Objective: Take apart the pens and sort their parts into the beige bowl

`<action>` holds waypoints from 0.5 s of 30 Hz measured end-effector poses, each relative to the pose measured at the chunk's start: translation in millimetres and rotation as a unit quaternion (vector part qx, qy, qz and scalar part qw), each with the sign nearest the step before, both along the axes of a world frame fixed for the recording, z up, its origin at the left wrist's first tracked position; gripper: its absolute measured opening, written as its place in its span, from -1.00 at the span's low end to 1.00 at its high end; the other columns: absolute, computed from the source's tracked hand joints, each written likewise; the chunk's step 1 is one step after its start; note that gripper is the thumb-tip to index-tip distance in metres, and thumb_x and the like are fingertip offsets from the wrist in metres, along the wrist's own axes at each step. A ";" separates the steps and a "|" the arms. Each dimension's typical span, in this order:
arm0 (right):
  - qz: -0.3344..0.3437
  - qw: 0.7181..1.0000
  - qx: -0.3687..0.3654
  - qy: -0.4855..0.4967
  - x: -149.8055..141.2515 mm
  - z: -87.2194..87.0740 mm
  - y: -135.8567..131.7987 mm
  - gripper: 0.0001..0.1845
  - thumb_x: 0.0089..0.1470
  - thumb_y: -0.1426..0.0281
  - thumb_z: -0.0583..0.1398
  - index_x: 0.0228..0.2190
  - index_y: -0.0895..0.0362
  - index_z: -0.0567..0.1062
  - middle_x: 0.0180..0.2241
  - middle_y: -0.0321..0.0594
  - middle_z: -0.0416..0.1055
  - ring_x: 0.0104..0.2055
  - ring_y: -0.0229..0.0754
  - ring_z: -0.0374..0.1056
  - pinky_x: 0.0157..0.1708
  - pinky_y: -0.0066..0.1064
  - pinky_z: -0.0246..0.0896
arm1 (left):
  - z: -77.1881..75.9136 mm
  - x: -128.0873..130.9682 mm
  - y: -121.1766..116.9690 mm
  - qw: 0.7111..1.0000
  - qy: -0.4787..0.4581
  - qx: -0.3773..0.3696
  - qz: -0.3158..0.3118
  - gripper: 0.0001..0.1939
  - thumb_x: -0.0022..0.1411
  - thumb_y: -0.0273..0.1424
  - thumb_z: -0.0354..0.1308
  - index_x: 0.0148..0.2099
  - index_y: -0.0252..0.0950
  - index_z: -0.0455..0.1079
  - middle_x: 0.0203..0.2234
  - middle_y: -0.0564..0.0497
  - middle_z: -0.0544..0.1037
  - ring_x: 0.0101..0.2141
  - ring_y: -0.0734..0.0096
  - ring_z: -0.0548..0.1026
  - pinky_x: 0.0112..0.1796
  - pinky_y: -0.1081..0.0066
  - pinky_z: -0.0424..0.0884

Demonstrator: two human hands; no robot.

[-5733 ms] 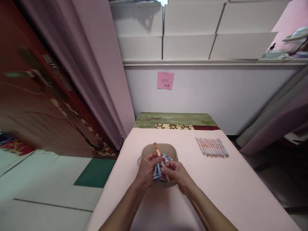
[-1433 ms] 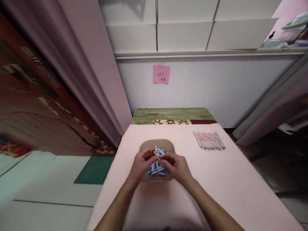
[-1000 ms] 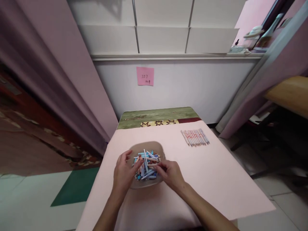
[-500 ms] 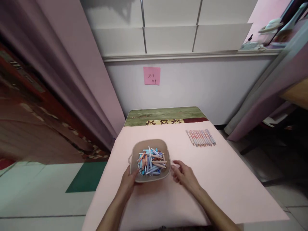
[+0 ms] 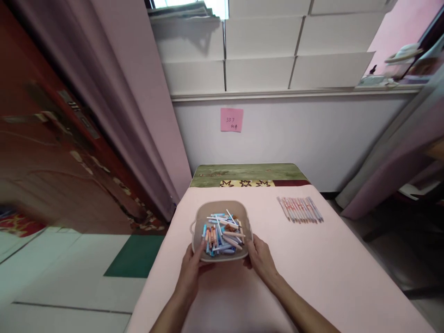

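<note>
A beige plastic basket (image 5: 222,207) with a small loop handle on its left sits between my hands over the pink-covered table. Inside it lie loose pens and crayons (image 5: 222,233) in blue, white, orange and tan, pointing various ways. My left hand (image 5: 190,273) grips the basket's near left corner, its thumb over the rim. On the near right corner, my right hand (image 5: 261,259) is closed on the rim, with some fingers hidden beneath. Farther right, a flat row of pencils or pens (image 5: 300,210) lies side by side, apart from both hands.
The table (image 5: 312,277) wears a pale pink cover; a green patterned strip (image 5: 249,171) shows at its far end. Behind stands a white wall with a pink note (image 5: 231,120). Purple curtains (image 5: 138,115) and a reddish door (image 5: 41,152) are at the left.
My right hand has moved from beside the basket onto its right side and closed on it. The camera view has shifted up and left.
</note>
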State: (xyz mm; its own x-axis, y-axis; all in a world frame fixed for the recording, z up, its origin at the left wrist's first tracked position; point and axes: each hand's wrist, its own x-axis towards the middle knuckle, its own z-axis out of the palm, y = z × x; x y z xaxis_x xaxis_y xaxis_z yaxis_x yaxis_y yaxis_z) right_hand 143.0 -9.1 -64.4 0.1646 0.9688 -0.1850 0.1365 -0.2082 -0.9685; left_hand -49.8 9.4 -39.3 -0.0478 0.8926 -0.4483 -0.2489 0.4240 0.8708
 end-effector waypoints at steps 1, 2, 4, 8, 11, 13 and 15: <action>-0.002 1.000 0.000 0.004 -1.9 -2.7 0.1 -0.61 0.16 0.09 -0.04 -0.37 0.13 0.35 -0.76 -0.37 0.32 -0.74 -0.23 0.31 -0.75 -0.51 0.16 | -3.3 1.6 -1.9 1.000 -0.024 -0.005 -0.001 -0.54 0.09 -0.27 0.23 0.05 -0.22 0.32 -0.21 -0.10 0.58 -0.29 0.25 0.57 -0.36 0.31 0.50; -0.002 1.000 -0.002 0.009 -4.1 -5.3 -0.3 -0.60 0.16 0.08 -0.04 -0.36 0.13 0.36 -0.76 -0.37 0.32 -0.74 -0.23 0.31 -0.75 -0.51 0.16 | -7.2 2.6 -3.9 0.999 -0.048 -0.009 0.002 -0.53 0.08 -0.31 0.23 0.06 -0.22 0.32 -0.20 -0.10 0.58 -0.26 0.23 0.57 -0.34 0.31 0.50; 0.013 1.000 -0.007 0.028 -8.0 -9.4 -1.3 -0.57 0.15 0.05 -0.04 -0.33 0.14 0.38 -0.74 -0.37 0.32 -0.73 -0.23 0.31 -0.74 -0.49 0.18 | -15.3 1.7 -6.0 0.997 -0.078 -0.012 0.024 -0.55 0.07 -0.43 0.22 0.05 -0.25 0.34 -0.24 -0.10 0.60 -0.24 0.21 0.57 -0.31 0.30 0.51; 0.074 0.992 -0.001 0.106 -6.0 -15.1 -4.3 -0.44 0.13 -0.01 -0.02 -0.08 0.17 0.36 -0.57 -0.29 0.42 -0.62 -0.23 0.36 -0.64 -0.46 0.23 | -25.4 -22.3 2.7 0.993 -0.080 -0.048 0.067 -0.70 0.03 -0.54 0.15 -0.12 -0.39 0.43 -0.40 -0.13 0.62 -0.32 0.16 0.58 -0.32 0.24 0.54; 0.074 0.991 -0.007 0.110 9.5 -26.1 -10.3 -0.40 0.07 0.00 0.07 -0.04 0.19 0.38 -0.50 -0.23 0.44 -0.56 -0.24 0.36 -0.60 -0.46 0.21 | -26.0 -54.2 20.1 0.990 -0.087 -0.040 0.106 -0.76 0.05 -0.57 0.10 -0.18 -0.45 0.42 -0.45 -0.16 0.61 -0.38 0.16 0.59 -0.30 0.15 0.55; 0.046 0.995 -0.012 0.086 24.9 -37.1 -15.8 -0.44 0.02 0.01 0.13 -0.14 0.20 0.45 -0.53 -0.23 0.43 -0.58 -0.23 0.34 -0.61 -0.44 0.19 | -24.0 -73.5 36.2 0.990 -0.066 -0.023 0.120 -0.74 0.06 -0.59 0.09 -0.14 -0.47 0.39 -0.48 -0.15 0.60 -0.43 0.18 0.58 -0.31 0.11 0.55; 0.003 0.999 0.002 0.052 42.9 -46.6 -21.1 -0.47 0.01 0.00 0.13 -0.20 0.19 0.49 -0.56 -0.23 0.42 -0.59 -0.21 0.32 -0.61 -0.41 0.19 | -21.2 -86.8 54.8 0.990 -0.053 -0.025 0.131 -0.73 0.05 -0.62 0.08 -0.15 -0.52 0.39 -0.51 -0.17 0.58 -0.46 0.21 0.58 -0.32 0.12 0.55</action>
State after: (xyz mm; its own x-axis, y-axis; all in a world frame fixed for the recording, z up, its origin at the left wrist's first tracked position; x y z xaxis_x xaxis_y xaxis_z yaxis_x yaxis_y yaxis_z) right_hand 186.0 -30.2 -111.0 0.1388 0.9706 -0.1969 0.0364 -0.2036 -0.9784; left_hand -136.6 64.1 -60.5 -0.2252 0.8318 -0.5074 -0.4459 0.3750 0.8127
